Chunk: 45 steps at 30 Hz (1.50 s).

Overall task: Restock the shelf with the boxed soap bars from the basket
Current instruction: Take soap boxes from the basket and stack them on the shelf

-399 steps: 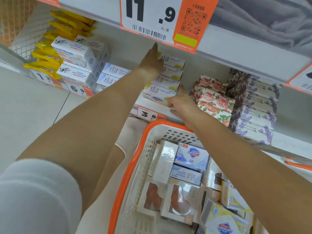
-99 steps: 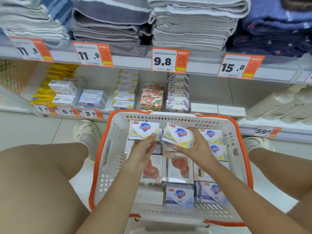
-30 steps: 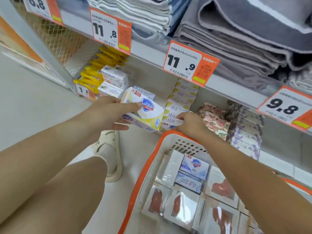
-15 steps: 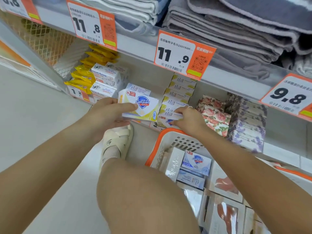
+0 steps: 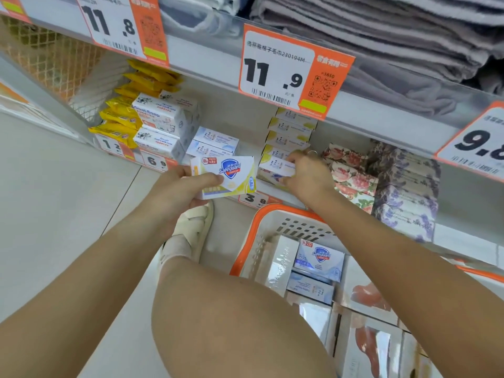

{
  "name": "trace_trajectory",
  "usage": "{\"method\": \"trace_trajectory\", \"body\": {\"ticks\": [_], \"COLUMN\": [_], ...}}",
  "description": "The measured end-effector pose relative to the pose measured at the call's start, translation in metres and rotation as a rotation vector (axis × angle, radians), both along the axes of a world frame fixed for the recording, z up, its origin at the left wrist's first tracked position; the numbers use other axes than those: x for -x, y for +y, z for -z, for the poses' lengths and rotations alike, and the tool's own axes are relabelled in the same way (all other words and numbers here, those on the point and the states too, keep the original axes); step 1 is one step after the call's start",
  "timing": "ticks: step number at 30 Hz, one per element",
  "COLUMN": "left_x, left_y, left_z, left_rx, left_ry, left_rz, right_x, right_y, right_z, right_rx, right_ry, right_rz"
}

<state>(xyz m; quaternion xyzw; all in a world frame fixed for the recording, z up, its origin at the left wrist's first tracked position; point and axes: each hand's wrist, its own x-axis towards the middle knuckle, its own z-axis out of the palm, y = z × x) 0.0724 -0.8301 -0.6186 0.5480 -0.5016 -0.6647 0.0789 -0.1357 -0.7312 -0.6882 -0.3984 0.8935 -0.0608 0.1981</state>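
My left hand grips a yellow-and-white Safeguard soap box in front of the low shelf. To its right, my right hand holds another yellow Safeguard box at the bottom of a stack of the same boxes on that shelf. Below stands the white basket with an orange rim; it holds blue Safeguard boxes and several white window boxes with peach soap.
On the shelf left of the stack lie blue-white boxes, goat soap boxes and yellow packets. Floral boxes and lavender boxes stand to the right. Folded towels fill the shelf above. My knee and sandalled foot are beside the basket.
The view has closed in on the shelf. My left hand has carried its box slightly right toward the stack. My right hand stays on the box at the stack's base.
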Motion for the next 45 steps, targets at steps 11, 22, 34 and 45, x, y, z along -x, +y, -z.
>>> {"method": "trace_trajectory", "body": {"ticks": [11,22,34,45], "left_x": [0.027,0.063,0.079,0.096], "left_y": [-0.002,0.001,0.001,-0.003], "left_z": [0.019,0.049,0.076,0.078], "left_rx": [0.049,0.048,0.417,0.548], "left_ry": [0.007,0.080,-0.244,-0.276], "left_rz": [0.078,0.298,0.694,0.652], "right_x": [-0.007,-0.017,-0.020,-0.018], "right_y": [-0.008,0.021,0.034,0.026], "right_z": [0.013,-0.018,-0.022,-0.021], "right_rx": [-0.014,0.250,0.018,0.131], "right_ry": [0.025,-0.675,-0.663,-0.689], "right_rz": [-0.004,0.426,0.312,0.446]}}
